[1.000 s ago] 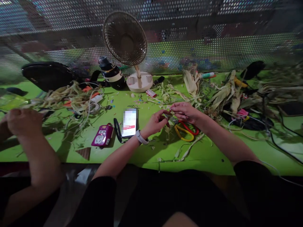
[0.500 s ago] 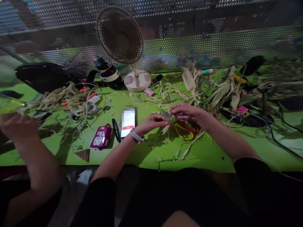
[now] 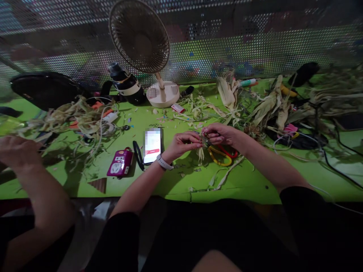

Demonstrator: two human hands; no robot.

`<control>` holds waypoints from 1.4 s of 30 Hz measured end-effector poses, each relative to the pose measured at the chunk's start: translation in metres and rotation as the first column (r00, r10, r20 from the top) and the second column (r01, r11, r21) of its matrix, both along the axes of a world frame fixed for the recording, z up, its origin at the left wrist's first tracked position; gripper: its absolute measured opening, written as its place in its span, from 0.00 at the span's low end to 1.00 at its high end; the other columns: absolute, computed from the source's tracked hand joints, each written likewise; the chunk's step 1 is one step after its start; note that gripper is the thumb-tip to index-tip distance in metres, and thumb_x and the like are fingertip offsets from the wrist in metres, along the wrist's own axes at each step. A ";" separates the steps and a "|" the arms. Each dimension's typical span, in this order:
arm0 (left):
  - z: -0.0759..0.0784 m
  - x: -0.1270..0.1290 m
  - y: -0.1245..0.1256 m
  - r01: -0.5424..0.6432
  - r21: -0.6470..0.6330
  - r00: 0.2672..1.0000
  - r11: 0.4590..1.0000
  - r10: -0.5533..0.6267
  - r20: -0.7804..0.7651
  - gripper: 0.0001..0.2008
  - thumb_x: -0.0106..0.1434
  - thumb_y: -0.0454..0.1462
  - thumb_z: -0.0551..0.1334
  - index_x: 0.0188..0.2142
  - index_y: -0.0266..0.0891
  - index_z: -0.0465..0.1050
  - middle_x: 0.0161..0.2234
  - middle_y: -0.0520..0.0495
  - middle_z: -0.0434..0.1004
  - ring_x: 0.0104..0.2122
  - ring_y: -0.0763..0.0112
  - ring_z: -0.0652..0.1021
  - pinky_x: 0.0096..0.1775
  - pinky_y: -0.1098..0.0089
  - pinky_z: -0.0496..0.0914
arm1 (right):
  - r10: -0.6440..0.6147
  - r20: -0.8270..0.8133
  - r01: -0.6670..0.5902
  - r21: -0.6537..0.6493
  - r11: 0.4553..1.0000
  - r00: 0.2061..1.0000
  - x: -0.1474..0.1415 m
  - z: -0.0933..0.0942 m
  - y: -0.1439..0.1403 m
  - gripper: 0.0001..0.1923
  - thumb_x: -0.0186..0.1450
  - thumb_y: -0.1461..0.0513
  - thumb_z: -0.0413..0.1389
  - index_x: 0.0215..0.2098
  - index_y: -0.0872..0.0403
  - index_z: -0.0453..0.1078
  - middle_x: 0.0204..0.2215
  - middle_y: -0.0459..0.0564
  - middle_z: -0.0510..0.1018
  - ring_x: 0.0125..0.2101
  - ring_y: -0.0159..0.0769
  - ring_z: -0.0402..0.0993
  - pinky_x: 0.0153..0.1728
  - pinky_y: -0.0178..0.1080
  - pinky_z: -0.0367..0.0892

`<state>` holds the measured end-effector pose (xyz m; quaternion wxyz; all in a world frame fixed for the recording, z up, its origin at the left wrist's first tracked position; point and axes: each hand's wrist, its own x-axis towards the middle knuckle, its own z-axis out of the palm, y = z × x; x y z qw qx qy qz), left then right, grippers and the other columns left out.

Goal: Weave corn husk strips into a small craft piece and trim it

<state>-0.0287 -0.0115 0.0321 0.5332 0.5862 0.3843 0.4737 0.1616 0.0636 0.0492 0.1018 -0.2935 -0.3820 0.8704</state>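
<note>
My left hand (image 3: 183,143), with a white watch on its wrist, and my right hand (image 3: 219,134) meet above the green table (image 3: 249,181). Both pinch one small bundle of dry corn husk strips (image 3: 200,153), whose loose ends hang down between them. Just under and to the right of my right hand lie scissors (image 3: 221,155), one pair with yellow handles and one with red. A phone (image 3: 152,145) lies face up to the left of my left hand.
Another person's hand (image 3: 17,153) and forearm work at the far left beside a husk pile (image 3: 73,119). A small fan (image 3: 144,49), a dark bottle (image 3: 126,84), a magenta device (image 3: 120,167) and more husks (image 3: 269,105) with cables crowd the table, backed by perforated mesh.
My hands have closed in on the husk bundle and sit slightly further from me. The view has tipped down a little. The other person's hand has drifted left.
</note>
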 end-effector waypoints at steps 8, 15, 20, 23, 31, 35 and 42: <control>-0.005 0.001 -0.001 0.135 -0.453 0.985 0.881 -0.068 0.160 0.19 0.44 0.40 0.75 0.32 0.34 0.73 0.27 0.48 0.79 0.21 0.78 0.75 0.20 0.79 0.64 | -0.048 0.069 0.042 0.077 0.996 0.997 -0.002 0.002 -0.005 0.10 0.58 0.66 0.55 0.23 0.53 0.57 0.08 0.33 0.55 0.07 0.18 0.45 0.07 0.22 0.45; -0.002 0.004 -0.001 0.114 -0.447 0.986 0.887 -0.047 0.159 0.17 0.48 0.43 0.73 0.30 0.35 0.70 0.23 0.52 0.74 0.22 0.81 0.72 0.23 0.81 0.62 | -0.044 0.071 0.032 0.165 0.986 0.996 0.000 0.006 -0.007 0.08 0.58 0.66 0.55 0.24 0.54 0.59 0.09 0.35 0.58 0.08 0.18 0.46 0.07 0.23 0.47; -0.004 0.005 -0.004 0.083 -0.333 0.991 0.939 -0.042 0.127 0.18 0.52 0.45 0.70 0.35 0.38 0.67 0.22 0.56 0.70 0.18 0.83 0.66 0.20 0.80 0.54 | -0.027 0.100 0.004 0.223 0.975 0.995 0.003 0.005 -0.005 0.05 0.58 0.64 0.55 0.25 0.55 0.62 0.10 0.39 0.64 0.09 0.24 0.56 0.07 0.26 0.54; -0.006 0.004 -0.007 0.035 -0.142 0.999 0.989 -0.032 0.021 0.15 0.56 0.45 0.68 0.36 0.39 0.67 0.24 0.55 0.70 0.20 0.82 0.67 0.22 0.79 0.59 | -0.060 0.113 0.034 0.215 0.976 0.992 0.003 0.005 -0.003 0.05 0.57 0.64 0.54 0.24 0.54 0.62 0.10 0.40 0.65 0.09 0.25 0.58 0.09 0.28 0.58; -0.015 0.007 -0.009 0.093 0.464 0.819 0.881 0.197 -0.539 0.10 0.60 0.38 0.65 0.40 0.36 0.76 0.28 0.48 0.75 0.26 0.75 0.73 0.30 0.74 0.67 | -0.041 0.101 0.020 0.201 0.979 0.994 -0.003 0.004 -0.010 0.06 0.56 0.63 0.54 0.23 0.54 0.61 0.09 0.38 0.64 0.09 0.23 0.57 0.10 0.27 0.58; -0.017 0.010 -0.012 0.046 0.433 0.809 0.900 0.221 -0.545 0.08 0.63 0.39 0.62 0.34 0.37 0.79 0.29 0.45 0.79 0.27 0.73 0.77 0.31 0.73 0.69 | -0.024 0.106 0.002 0.208 0.978 0.994 -0.004 0.002 -0.010 0.07 0.55 0.62 0.56 0.23 0.54 0.62 0.10 0.38 0.65 0.09 0.24 0.59 0.10 0.27 0.57; -0.014 0.003 -0.004 -0.195 -0.235 0.977 0.952 0.209 0.039 0.17 0.51 0.46 0.70 0.34 0.35 0.77 0.29 0.47 0.81 0.21 0.75 0.77 0.24 0.74 0.71 | -0.080 0.151 0.032 0.292 0.956 0.985 0.005 0.003 0.002 0.03 0.57 0.64 0.52 0.26 0.55 0.63 0.07 0.38 0.65 0.05 0.21 0.50 0.05 0.25 0.46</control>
